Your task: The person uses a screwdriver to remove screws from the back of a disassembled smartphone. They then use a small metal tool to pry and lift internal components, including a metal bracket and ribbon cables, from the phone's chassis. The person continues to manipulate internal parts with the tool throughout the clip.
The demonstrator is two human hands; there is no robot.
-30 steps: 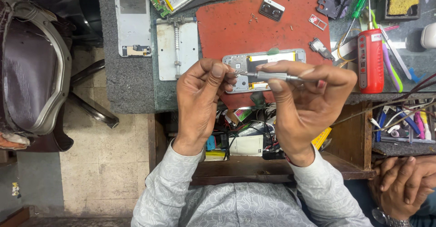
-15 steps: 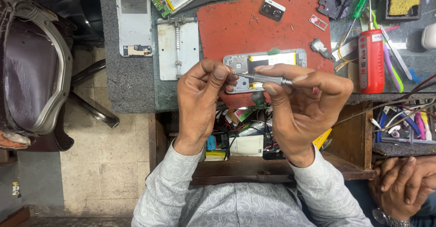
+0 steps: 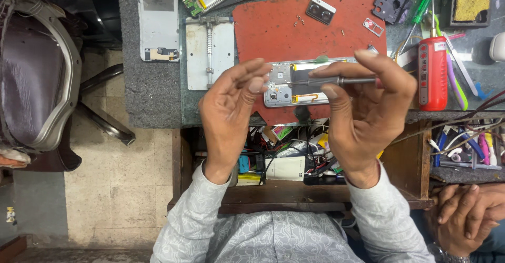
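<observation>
My right hand (image 3: 363,110) grips a slim metal screwdriver (image 3: 347,80), held level with its tip pointing left over an opened phone (image 3: 281,93). The phone lies without its back on a red work mat (image 3: 273,26) at the bench's front edge. My left hand (image 3: 231,110) is raised beside the tip, palm toward me and fingers bent. It does not touch the tool, and nothing shows in it. Both hands hover above the phone and hide part of it.
A metal holding plate (image 3: 209,52) and a white phone panel (image 3: 158,15) lie to the left of the mat. A small camera part (image 3: 321,10) rests on the mat. A red cylinder tool (image 3: 432,73) and hand tools lie right. An open drawer (image 3: 289,160) holds cables. Another person's hands (image 3: 468,215) are at lower right.
My left hand has let go of the screwdriver's tip and drawn slightly left, with its fingers spread. My right hand still holds the tool level.
</observation>
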